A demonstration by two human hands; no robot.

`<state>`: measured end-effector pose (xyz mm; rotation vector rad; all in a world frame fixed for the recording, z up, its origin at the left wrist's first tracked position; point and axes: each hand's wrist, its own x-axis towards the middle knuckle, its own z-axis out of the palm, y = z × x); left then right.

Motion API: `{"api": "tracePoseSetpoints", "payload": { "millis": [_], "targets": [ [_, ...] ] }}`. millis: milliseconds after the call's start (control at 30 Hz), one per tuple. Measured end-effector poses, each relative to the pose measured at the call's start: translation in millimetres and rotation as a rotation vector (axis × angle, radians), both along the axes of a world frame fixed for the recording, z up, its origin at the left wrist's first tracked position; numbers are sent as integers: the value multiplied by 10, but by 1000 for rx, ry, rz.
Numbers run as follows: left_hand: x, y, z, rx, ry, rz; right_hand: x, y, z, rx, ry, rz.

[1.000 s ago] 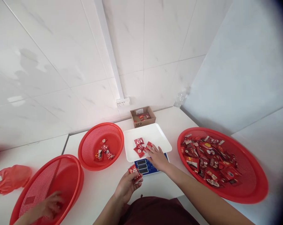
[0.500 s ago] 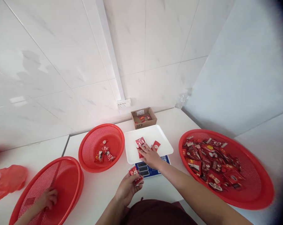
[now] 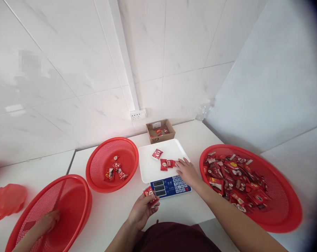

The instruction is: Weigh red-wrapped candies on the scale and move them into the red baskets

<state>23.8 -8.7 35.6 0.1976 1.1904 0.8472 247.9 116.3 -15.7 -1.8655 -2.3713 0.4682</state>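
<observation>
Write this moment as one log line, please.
left hand: holds packet | right hand: at packets on tray | tray: on scale

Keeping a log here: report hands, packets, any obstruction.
Left fingers closed on red-and-white printed packet. Right fingers at row of small red packets on white rectangular tray. Nothing visibly in the way.

R hand (image 3: 187, 172) part-hides red pkt (image 3: 174, 163); bag (image 3: 10, 201) cut off @ L edge.
</observation>
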Motion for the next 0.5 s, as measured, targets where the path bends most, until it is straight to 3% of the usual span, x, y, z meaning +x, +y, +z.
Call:
{"api": "tracePoseSetpoints", "payload": {
  "millis": [133, 367, 500],
  "targets": [
    [16, -2, 13, 11, -2, -5, 54, 16, -16, 42, 28, -2],
    [-10, -32, -14, 5, 1, 5, -89, 52, 146, 145, 30, -41],
    [-5, -39, -2, 17, 2, 3, -370, 1, 202, 116, 54, 147]
  ]
}}
